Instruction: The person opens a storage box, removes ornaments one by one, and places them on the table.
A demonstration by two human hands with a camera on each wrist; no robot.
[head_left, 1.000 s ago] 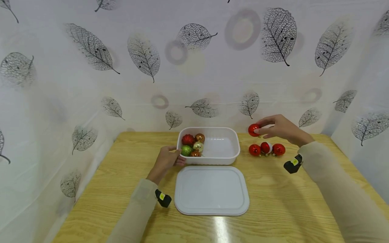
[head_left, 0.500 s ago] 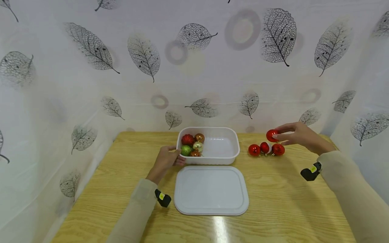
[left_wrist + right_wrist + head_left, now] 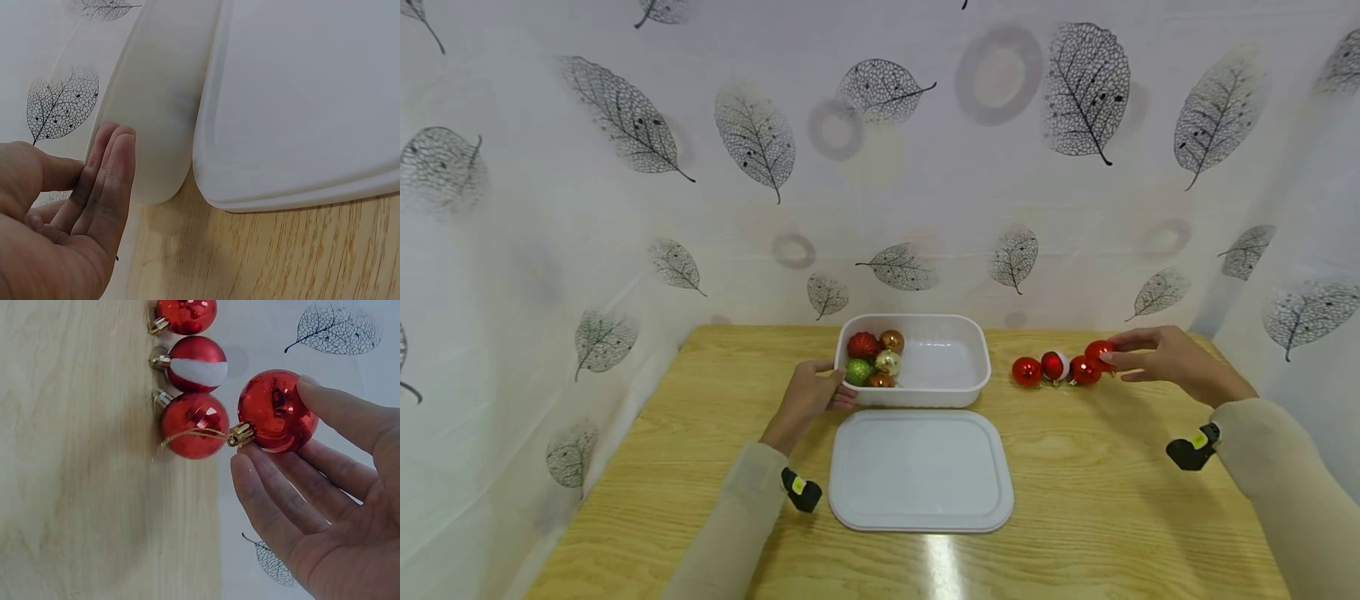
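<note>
My right hand (image 3: 1176, 362) pinches a shiny red Christmas bauble (image 3: 275, 412) between thumb and fingers. Its gold cap and a loop of gold thread show in the right wrist view. In the head view it overlaps the right end of a row: a red bauble (image 3: 1026, 372), a red and white one (image 3: 1055, 367) and another red one (image 3: 1083, 371). Far to the left, my left hand (image 3: 811, 388) grips the front left corner of a white plastic box (image 3: 925, 400), thumb at the rim and fingers along the outer wall.
Inside the box's left end lie a ridged red bauble (image 3: 863, 345), a glittery green one (image 3: 859, 372), a pale gold one (image 3: 888, 362) and copper ones (image 3: 892, 341). A white lid (image 3: 921, 471) lies flat before the box. Leaf-patterned curtain (image 3: 880, 208) backs the wooden table (image 3: 1075, 500).
My right hand has carried the red bauble rightward, over the row, then lowered it toward the row's right end. The left hand and box stay where they were.
</note>
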